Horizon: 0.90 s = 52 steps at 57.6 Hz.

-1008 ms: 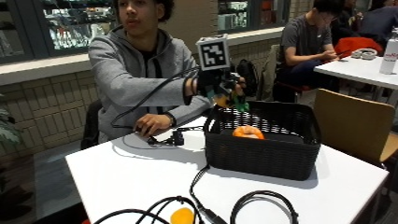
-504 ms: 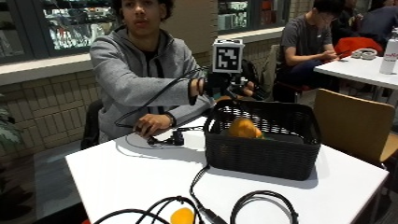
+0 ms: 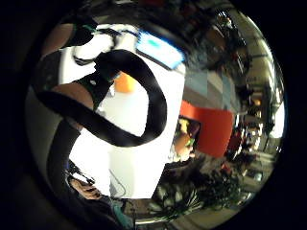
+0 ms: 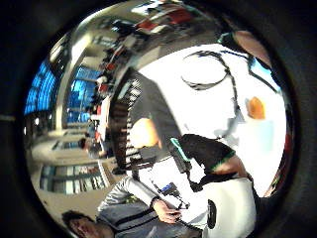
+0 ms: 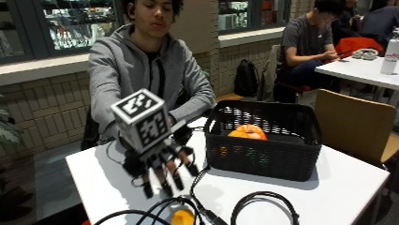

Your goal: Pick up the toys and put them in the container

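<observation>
Toys: one orange toy (image 5: 247,132) lies inside the black basket (image 5: 268,157), against its far side; another orange toy (image 5: 182,217) sits at the table's (image 5: 99,187) near edge, partly cut off, among black cables (image 5: 262,206); the basket stands on the table toward its right edge, and through its slotted wall a little orange and green shows; the right hand (image 5: 163,169) in its black glove hangs over the table left of the basket, fingers (image 5: 178,180) straight and spread, pointing down toward the near toy, holding nothing and apart from it; whether the fingertips touch the table I cannot tell; the person in a grey hoodie sits behind the far edge, right arm stretched forward; the thumb side palm view shows the basket (image 4: 126,124) with the orange toy (image 4: 143,133) in it, the other toy (image 4: 256,107) on the white table beside a cable loop (image 4: 205,74), and the bare left hand (image 4: 167,213) resting near the far edge on a small dark object; the little finger side view shows an orange toy (image 3: 125,82) on the table behind a black strap.
</observation>
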Tool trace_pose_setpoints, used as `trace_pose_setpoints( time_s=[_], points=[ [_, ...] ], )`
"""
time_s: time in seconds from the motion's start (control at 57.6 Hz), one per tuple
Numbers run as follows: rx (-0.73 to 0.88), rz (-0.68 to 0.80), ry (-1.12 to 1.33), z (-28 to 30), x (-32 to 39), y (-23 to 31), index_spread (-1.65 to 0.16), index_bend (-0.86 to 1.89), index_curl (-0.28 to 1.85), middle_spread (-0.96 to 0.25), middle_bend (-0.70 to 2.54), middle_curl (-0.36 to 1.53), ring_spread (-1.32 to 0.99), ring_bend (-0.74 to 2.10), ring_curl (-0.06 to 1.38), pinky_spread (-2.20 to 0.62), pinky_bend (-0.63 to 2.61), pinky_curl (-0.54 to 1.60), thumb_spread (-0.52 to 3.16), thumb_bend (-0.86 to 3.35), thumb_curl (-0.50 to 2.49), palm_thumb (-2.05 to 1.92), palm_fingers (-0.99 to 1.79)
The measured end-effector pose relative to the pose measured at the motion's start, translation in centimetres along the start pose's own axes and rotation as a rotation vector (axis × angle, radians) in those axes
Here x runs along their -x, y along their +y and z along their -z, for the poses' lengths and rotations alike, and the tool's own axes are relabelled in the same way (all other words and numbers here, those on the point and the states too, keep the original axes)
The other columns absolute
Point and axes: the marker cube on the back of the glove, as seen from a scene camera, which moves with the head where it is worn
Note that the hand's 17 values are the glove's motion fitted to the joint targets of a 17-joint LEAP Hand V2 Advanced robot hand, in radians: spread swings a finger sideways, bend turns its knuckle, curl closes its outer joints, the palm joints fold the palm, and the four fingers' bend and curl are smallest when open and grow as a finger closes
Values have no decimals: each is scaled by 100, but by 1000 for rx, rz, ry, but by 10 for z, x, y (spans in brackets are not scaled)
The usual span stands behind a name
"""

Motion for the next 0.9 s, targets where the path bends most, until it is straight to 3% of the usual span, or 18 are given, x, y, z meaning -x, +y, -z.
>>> trace_pose_setpoints(
  time_s=[0.191, 0.4, 0.608, 0.73, 0.903],
  points=[
    [118, -116, 77, -51, -55, -11, -31, 17, 43, 2, 31, 52, -11, 63, 30, 2, 109, 34, 130, 1, 37, 16, 18],
    [128, -187, 103, -78, -60, -38, -30, 17, 42, 3, 22, 49, -12, 57, 29, 1, 110, 34, 133, 0, 36, 21, 0],
    [143, -217, 91, -90, -63, -47, -27, 21, 41, 4, 17, 46, -12, 52, 27, 0, 108, 33, 134, -1, 34, 23, -1],
    [75, -198, 83, -92, -60, -50, -26, 50, 48, 5, 11, 40, -12, 44, 25, 0, 100, 31, 138, 3, 35, 30, 8],
    [0, -128, 270, -82, -50, -49, -21, 92, 61, 3, 18, 39, -12, 27, 21, -1, 84, 27, 145, 12, 37, 47, 14]
  ],
)
